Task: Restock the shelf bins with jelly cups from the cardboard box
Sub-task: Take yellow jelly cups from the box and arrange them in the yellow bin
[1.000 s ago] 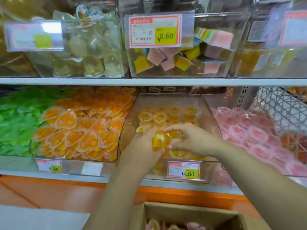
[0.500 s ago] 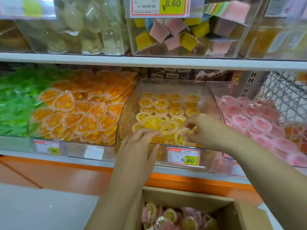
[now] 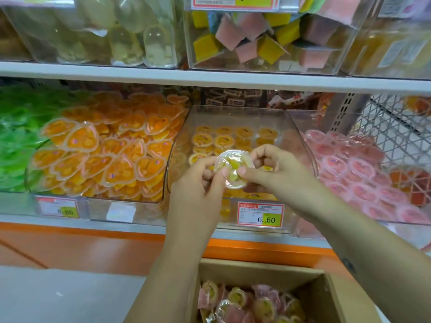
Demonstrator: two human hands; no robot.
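In the head view, both hands meet in front of the lower shelf, over the front part of the middle bin [image 3: 300, 136], a clear container with sloping walls. Between them they hold one round jelly cup [image 3: 233, 169], clear with yellow pieces inside, tilted so that one flat face is turned toward the camera. The left hand [image 3: 198, 185] has its grip closed on the cup's left edge, thumb pressed on the near face and fingers curled behind. The right hand [image 3: 272, 169] grasps the right edge in the same way, its thumb touching the near face just beside the left thumb. The cup is raised clear of the yellow cups [image 3: 224, 141] that lie in rows on the bin's floor.

A red-bordered price tag [image 3: 260, 214] reading 6.60 is fixed to the bin's front. Left of this bin sits a heap of orange heart-shaped cups [image 3: 105, 155], and beyond that a mass of green packs [image 3: 14, 141]. To the right lie pink round cups [image 3: 345, 169], with a wire mesh panel [image 3: 396, 127] behind them.

Below the forearms stands the open cardboard box [image 3: 256, 269], holding a jumble of pink and yellow jelly cups [image 3: 245, 304]. On the upper shelf [image 3: 210, 78] a clear bin holds pink and yellow blocks [image 3: 256, 43].
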